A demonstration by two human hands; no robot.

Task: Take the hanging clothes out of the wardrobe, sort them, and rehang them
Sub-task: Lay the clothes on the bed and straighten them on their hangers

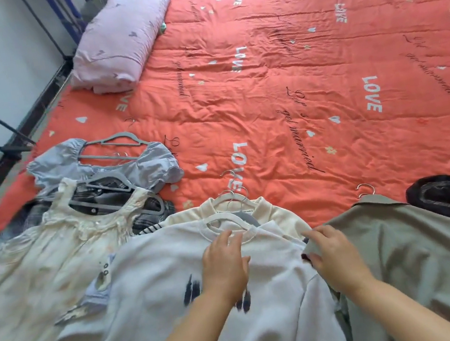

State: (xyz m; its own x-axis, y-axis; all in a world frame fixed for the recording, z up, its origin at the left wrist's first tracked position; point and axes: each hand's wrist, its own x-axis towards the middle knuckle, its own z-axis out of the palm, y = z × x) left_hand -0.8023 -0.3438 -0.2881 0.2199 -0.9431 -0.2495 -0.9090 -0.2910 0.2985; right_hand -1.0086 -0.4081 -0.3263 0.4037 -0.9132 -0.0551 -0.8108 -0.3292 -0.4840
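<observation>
Here, I am looking down at a bed covered by an orange quilt point(277, 80) printed with the word LOVE, and I place everything against that quilt. Along its near edge, clothes lie in heaps, each with a hanger in it, so the emptying of the wardrobe looks done or nearly so; no wardrobe shows. At the quilt's near left corner sits one heap: a blue puff-sleeved top point(155, 163) and a cream frilled dress point(64, 252) over darker pieces. At the near middle lies a white sweatshirt point(176, 280) atop a cream top point(277, 215). My left hand point(225, 266) rests flat on the sweatshirt's collar, fingers loosely spread, gripping nothing. My right hand point(334, 256), just beside it, has its fingers curled on the edge of a grey-green shirt point(423, 251); whether it truly pinches the cloth I cannot tell. A black garment point(438, 197) lies at the near right. I judge sorting is underway; rehanging remains.
</observation>
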